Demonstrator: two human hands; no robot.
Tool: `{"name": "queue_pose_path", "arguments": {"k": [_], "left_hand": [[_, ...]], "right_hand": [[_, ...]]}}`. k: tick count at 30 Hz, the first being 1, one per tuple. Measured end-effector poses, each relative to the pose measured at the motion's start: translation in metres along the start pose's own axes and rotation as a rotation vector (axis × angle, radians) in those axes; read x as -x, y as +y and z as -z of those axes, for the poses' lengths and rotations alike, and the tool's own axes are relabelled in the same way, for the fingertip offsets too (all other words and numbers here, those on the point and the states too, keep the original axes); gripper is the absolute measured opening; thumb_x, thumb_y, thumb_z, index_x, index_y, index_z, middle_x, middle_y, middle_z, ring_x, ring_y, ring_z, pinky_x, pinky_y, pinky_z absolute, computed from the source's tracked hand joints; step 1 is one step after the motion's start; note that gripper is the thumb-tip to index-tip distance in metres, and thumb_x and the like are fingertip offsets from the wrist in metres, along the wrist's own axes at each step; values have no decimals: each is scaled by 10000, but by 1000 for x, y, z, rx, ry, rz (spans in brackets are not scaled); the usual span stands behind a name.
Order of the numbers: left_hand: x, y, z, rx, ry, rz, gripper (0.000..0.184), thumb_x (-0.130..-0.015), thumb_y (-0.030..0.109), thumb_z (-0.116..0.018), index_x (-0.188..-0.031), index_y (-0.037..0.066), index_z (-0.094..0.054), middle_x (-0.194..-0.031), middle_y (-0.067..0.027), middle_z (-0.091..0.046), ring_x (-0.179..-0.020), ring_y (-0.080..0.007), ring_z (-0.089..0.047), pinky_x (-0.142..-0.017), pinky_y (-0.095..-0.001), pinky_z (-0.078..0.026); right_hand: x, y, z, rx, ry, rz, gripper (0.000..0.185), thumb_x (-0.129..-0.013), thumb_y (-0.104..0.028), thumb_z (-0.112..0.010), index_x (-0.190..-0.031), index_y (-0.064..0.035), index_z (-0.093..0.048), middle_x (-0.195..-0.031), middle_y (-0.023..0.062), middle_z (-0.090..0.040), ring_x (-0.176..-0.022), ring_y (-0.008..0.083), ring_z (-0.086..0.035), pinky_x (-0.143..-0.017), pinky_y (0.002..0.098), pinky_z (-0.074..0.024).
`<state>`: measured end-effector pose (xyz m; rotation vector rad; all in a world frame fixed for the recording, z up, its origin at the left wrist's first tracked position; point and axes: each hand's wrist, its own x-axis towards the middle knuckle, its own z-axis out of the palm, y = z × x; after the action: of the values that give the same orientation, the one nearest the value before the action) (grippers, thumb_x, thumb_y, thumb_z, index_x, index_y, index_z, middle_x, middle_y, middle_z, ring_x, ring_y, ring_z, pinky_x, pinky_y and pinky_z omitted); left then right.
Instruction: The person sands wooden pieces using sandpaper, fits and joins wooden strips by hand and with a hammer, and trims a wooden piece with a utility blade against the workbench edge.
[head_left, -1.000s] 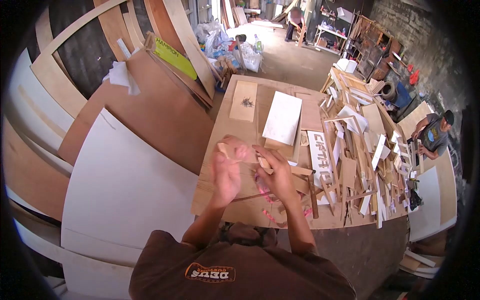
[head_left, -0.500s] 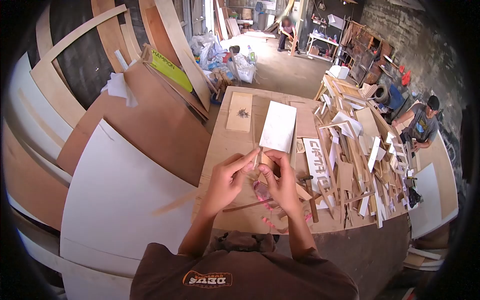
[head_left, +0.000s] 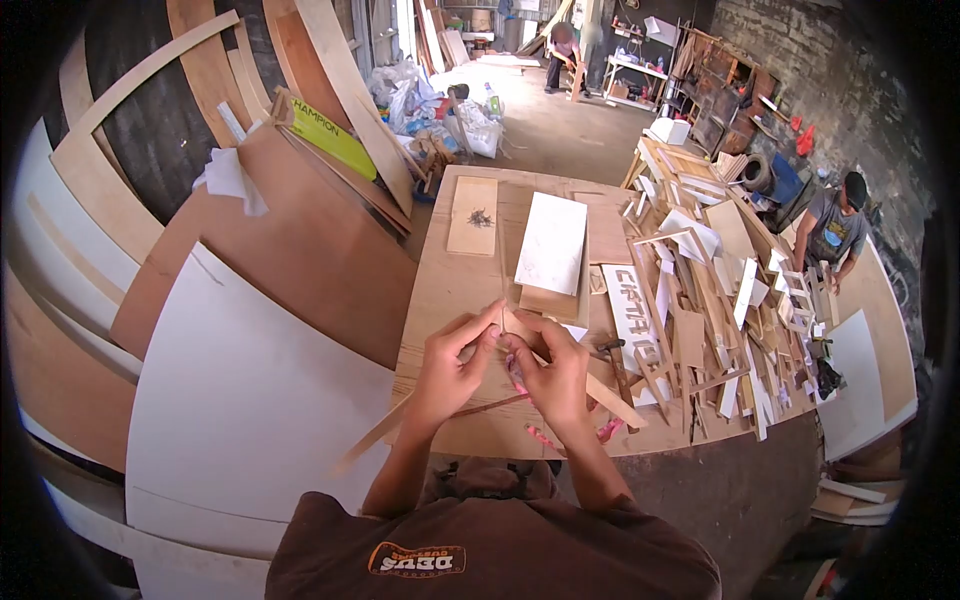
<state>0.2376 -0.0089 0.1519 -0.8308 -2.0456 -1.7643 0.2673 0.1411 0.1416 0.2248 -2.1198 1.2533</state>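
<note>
My left hand [head_left: 452,366] and my right hand [head_left: 552,372] meet above the near part of the wooden table [head_left: 424,312]. Both have their fingers pinched on the ends of thin wood strips, which come together at the fingertips. One pale strip [head_left: 372,436] slants out beyond my left wrist, toward the lower left. Another strip [head_left: 614,402] sticks out to the right of my right hand. My fingers hide much of the joined ends. Under my hands, pink material [head_left: 540,436] and a thin dark stick [head_left: 490,404] lie on the table.
A white-topped board [head_left: 551,243] and a plank with a small dark pile [head_left: 472,216] lie farther back. A hammer [head_left: 617,366] and a heap of wood offcuts [head_left: 700,300] are to the right. Large panels [head_left: 250,390] stand left. One person [head_left: 836,228] works at right, another [head_left: 566,58] far back.
My hands were apart a second ago, then came together with the strips. They now sit slightly farther left, and the strips show more on both sides. The person at right has leaned down.
</note>
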Motion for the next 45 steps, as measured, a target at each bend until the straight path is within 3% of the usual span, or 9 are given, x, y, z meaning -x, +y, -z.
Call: {"name": "queue_pose_path", "arguments": {"k": [6, 8, 12, 14, 21, 27, 29, 39, 45], "left_hand": [[8, -1, 3, -11, -13, 97, 332, -987, 48, -599, -1317, 29, -626, -837, -85, -626, -726, -109, -555, -649, -244, -461], [8, 6, 5, 7, -18, 207, 328, -984, 98, -621, -1301, 15, -632, -866, -93, -657, -818, -105, -584, -754, -244, -467], [13, -4, 7, -3, -22, 192, 331, -986, 100, -619, -1305, 15, -629, -877, -87, -661, -829, -103, -587, -770, -246, -468], [16, -8, 9, 4, -50, 213, 336, -989, 99, -614, -1313, 12, -622, -887, -86, -665, -845, -104, -592, -791, -247, -468], [21, -16, 16, 14, -78, 182, 379, -997, 43, -577, -1376, 49, -579, -869, -70, -585, -772, -102, -501, -704, -239, -443], [20, -16, 23, 52, -115, 236, 398, -998, 78, -592, -1393, 39, -561, -871, -17, -562, -739, -73, -466, -699, -216, -424], [20, -13, 24, 42, -113, 250, 403, -994, 71, -593, -1395, 44, -560, -877, -19, -560, -734, -70, -456, -689, -218, -422], [19, -26, 24, -1, -92, 165, 421, -988, 40, -580, -1407, 38, -541, -918, -36, -593, -716, -70, -475, -668, -229, -428], [19, -42, 22, 87, -65, 277, 421, -991, 28, -570, -1410, 39, -536, -880, -4, -558, -731, -59, -439, -651, -210, -389]], "right_hand": [[6, 2, -5, -10, -18, -30, 321, -817, -62, -788, -1124, -55, -693, -793, 151, -649, -626, 263, -626, -569, 368, -491], [9, 0, -7, -60, -34, -124, 315, -817, -65, -790, -1119, -57, -701, -791, 153, -650, -626, 260, -625, -572, 367, -491], [10, 4, -5, -17, -90, -130, 322, -818, -63, -790, -1128, -55, -706, -811, 157, -665, -627, 248, -624, -563, 357, -489], [7, 6, -5, -61, -152, -85, 292, -861, -3, -753, -1146, 12, -690, -665, 59, -642, -562, 53, -534, -510, 240, -450], [6, 2, -15, -96, -107, -70, 285, -848, -34, -776, -1122, 5, -706, -693, 62, -635, -568, 48, -502, -505, 232, -411], [4, 7, -17, -89, -147, -56, 296, -841, -37, -783, -1124, 4, -704, -710, 68, -632, -552, 60, -468, -499, 246, -392], [3, 5, -16, -71, -232, -160, 334, -845, -48, -766, -1167, -13, -685, -973, 218, -712, -798, 263, -727, -686, 337, -578], [-5, 5, -19, -95, -256, -167, 328, -851, -54, -764, -1163, 3, -680, -967, 209, -718, -820, 205, -715, -678, 325, -557], [-11, 25, -27, -113, -293, -120, 318, -864, -98, -751, -1156, 5, -681, -952, 221, -703, -778, 297, -707, -665, 358, -530]]}}
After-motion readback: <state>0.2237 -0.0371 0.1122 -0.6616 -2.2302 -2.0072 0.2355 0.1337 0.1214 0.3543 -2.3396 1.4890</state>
